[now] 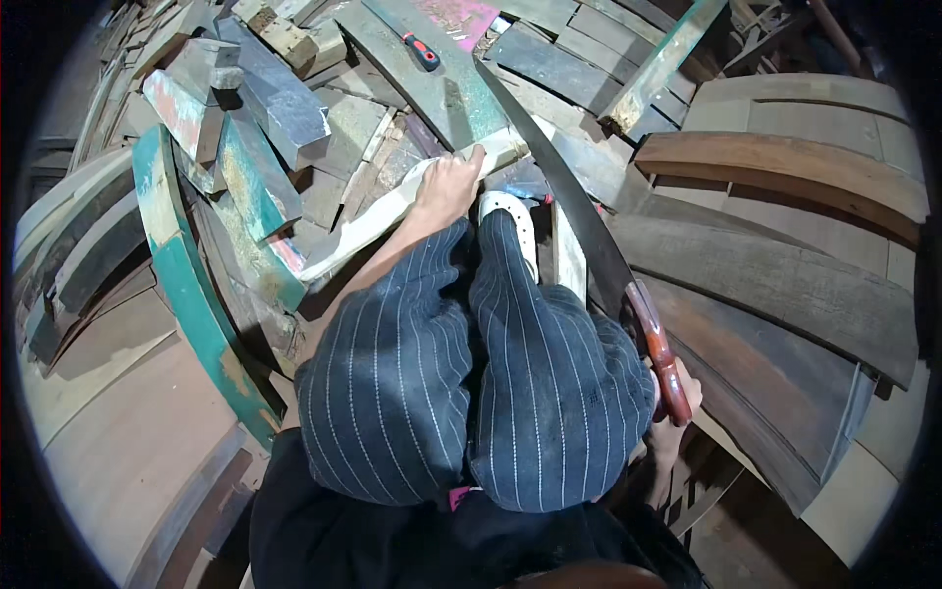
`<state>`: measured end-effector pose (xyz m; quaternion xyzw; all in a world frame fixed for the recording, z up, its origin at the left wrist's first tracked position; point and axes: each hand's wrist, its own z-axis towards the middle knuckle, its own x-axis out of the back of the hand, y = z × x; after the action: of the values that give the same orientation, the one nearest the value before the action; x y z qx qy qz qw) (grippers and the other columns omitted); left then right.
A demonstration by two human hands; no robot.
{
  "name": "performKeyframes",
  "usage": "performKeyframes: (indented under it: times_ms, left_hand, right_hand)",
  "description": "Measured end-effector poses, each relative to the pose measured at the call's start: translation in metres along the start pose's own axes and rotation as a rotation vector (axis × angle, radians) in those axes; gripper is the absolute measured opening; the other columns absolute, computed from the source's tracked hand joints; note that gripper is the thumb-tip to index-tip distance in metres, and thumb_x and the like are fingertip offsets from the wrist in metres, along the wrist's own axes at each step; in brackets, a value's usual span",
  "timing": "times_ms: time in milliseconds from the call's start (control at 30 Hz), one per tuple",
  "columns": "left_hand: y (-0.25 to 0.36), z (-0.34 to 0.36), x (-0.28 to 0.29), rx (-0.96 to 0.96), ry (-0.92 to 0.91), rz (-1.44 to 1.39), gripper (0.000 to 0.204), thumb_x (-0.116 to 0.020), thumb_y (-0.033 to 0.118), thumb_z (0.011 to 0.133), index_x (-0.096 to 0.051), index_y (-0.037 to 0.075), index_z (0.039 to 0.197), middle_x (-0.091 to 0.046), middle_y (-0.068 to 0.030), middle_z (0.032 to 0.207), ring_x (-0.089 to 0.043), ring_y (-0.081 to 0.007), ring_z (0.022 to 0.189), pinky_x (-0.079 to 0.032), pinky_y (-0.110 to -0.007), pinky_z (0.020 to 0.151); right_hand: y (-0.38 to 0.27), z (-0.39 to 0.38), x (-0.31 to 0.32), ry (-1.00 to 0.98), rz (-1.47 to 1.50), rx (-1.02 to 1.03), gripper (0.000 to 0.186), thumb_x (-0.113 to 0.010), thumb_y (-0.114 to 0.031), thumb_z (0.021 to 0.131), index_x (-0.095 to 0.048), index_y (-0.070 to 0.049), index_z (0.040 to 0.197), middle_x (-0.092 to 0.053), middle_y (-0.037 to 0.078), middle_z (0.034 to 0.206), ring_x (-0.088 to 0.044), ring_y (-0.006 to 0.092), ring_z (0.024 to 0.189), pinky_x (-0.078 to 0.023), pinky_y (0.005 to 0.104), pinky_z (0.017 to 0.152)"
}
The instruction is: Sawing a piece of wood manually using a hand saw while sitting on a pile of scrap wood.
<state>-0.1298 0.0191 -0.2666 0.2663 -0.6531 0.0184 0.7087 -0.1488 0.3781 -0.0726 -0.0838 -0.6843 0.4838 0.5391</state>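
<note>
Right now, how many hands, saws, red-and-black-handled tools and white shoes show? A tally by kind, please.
Hands: 2 (left hand, right hand)
Saw: 1
Red-and-black-handled tool: 1
White shoe: 1
Total: 5

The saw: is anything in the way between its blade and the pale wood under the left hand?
Nothing visible is in the way. The blade runs past the end of the pale wood, which the left hand holds; whether blade and wood touch, I cannot tell.
</note>
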Motion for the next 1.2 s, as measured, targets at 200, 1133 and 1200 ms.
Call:
performKeyframes:
  times_ms: [200,1133,1200]
  left_hand:
    - [-0.003,-0.017,0.009,-0.02,0.097,0.05,0.046,-0.059,0.004,0.076,-0.048,0.002,0.12,-0.063,-0.0259,0.094,-0.062,-0.0413,0.087,-0.053,-0.05,0.072]
    - [0.005,-0.007,-0.006,-0.151,0.097,0.176,0.051,-0.057,0.001,0.072,-0.051,-0.006,0.122,-0.064,-0.0252,0.083,-0.066,-0.0357,0.083,-0.056,-0.042,0.063]
    - [0.002,-0.013,0.006,-0.029,0.036,0.082,0.048,-0.056,-0.002,0.072,-0.047,-0.003,0.119,-0.063,-0.0246,0.083,-0.064,-0.0397,0.084,-0.054,-0.046,0.07]
  right_hand:
    - [0.023,0.051,-0.074,0.116,0.055,0.103,0.01,-0.068,-0.009,0.082,-0.063,0.0,0.084,-0.056,0.011,0.06,-0.055,0.0224,0.046,-0.04,0.031,0.048]
    - [0.007,0.103,-0.122,0.091,0.187,0.057,0.012,-0.069,-0.01,0.082,-0.064,0.0,0.088,-0.055,0.015,0.057,-0.053,0.0212,0.044,-0.042,0.0307,0.047]
    - [-0.003,0.075,-0.093,0.075,-0.007,0.128,0.015,-0.072,-0.01,0.08,-0.065,-0.001,0.09,-0.056,0.014,0.058,-0.055,0.0163,0.046,-0.045,0.0302,0.05]
